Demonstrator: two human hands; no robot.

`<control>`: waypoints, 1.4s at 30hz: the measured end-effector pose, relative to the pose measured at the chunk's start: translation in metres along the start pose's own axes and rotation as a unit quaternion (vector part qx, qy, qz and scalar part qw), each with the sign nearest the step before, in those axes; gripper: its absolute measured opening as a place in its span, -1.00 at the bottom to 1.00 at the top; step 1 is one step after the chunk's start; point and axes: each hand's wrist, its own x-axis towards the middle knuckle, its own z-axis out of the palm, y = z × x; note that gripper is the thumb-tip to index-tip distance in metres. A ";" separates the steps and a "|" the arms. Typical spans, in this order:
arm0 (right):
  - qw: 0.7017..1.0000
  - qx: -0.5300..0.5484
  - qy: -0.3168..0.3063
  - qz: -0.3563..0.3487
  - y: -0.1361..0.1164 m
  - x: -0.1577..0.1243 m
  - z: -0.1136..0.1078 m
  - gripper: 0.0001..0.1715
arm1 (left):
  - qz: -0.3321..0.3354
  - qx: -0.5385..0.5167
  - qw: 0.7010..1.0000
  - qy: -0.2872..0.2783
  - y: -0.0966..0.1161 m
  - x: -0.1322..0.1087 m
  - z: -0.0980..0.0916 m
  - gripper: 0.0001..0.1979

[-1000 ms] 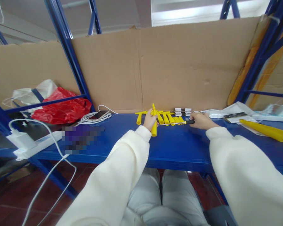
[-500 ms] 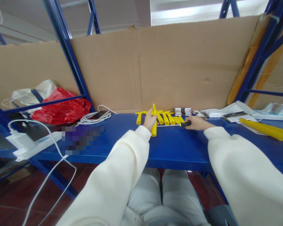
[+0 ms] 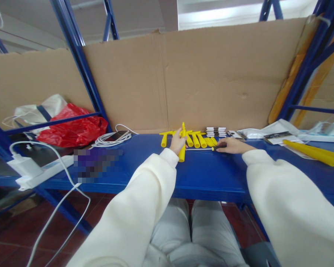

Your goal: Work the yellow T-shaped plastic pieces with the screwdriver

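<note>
Blue shelf (image 3: 208,172) beneath, left hand (image 3: 177,143) clasps yellow handle (image 3: 181,154) pointing away, right hand (image 3: 230,145) grips leftward-pointing screwdriver (image 3: 212,149).

Yellow piece (image 3: 181,154) smooth plastic; screwdriver shaft (image 3: 201,149) metal; cardboard (image 3: 225,74) matt.

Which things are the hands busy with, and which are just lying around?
Part of the work, it seems:
yellow piece, in the left hand
screwdriver, in the right hand
similar yellow pieces beside them

Probably just lying about:
red bag
white cable coil
power strip
</note>
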 end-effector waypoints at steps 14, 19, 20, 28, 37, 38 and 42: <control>0.990 0.032 0.133 -0.043 -0.026 0.007 0.012 -0.69 | 0.054 0.062 0.990 -0.112 0.002 -0.011 0.008 -0.32; 0.975 0.075 0.190 -0.088 -0.039 0.012 0.025 -0.65 | 0.069 0.073 0.985 -0.142 0.004 -0.015 0.010 -0.32; 0.972 0.079 0.200 -0.095 -0.041 0.013 0.027 -0.64 | 0.072 0.075 0.983 -0.149 0.005 -0.015 0.010 -0.32; 0.964 0.066 0.235 -0.107 -0.052 0.008 0.027 -0.60 | 0.083 0.059 0.972 -0.212 0.002 -0.014 0.010 -0.31; 0.942 0.054 0.289 -0.161 -0.050 0.009 0.029 -0.63 | 0.105 0.084 0.963 -0.232 -0.001 -0.013 0.012 -0.33; 0.937 0.057 0.298 -0.175 -0.048 0.010 0.029 -0.63 | 0.105 0.092 0.962 -0.236 -0.001 -0.013 0.012 -0.33; 0.929 0.048 0.317 -0.186 -0.045 0.012 0.031 -0.68 | 0.108 0.105 0.958 -0.245 0.000 -0.013 0.011 -0.31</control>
